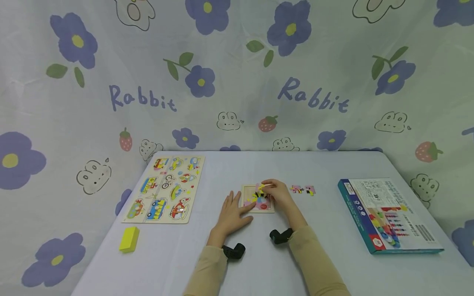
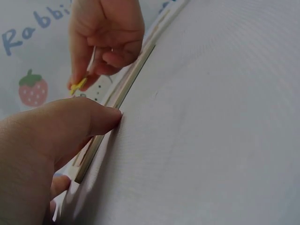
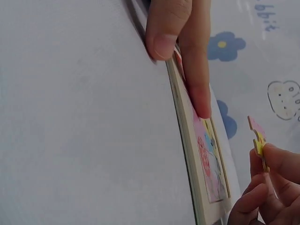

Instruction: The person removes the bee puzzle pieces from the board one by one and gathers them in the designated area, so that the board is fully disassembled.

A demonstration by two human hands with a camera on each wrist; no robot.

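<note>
A small square wooden jigsaw tray [image 1: 269,211] lies mid-table, partly filled with pink, yellow and blue pieces. My left hand [image 1: 232,214] rests at its left side with fingers extended. In the right wrist view, the left index finger [image 3: 196,79] presses on the fitted pieces while the thumb [image 3: 165,44] lies along the tray's near edge. My right hand [image 1: 282,198] pinches a pink-and-yellow jigsaw piece [image 3: 258,142] between thumb and fingertips, held over the tray's far right part. Two loose jigsaw pieces, one [image 1: 296,189] beside the other [image 1: 310,190], lie right of the tray.
On the left lies a wooden vehicle puzzle board [image 1: 168,197], with a yellow block [image 1: 129,239] nearer me. A flat boxed set [image 1: 392,218] is at the right. Behind the table hangs a flowered cloth [image 1: 237,74]. Black wrist cameras sit at both wrists.
</note>
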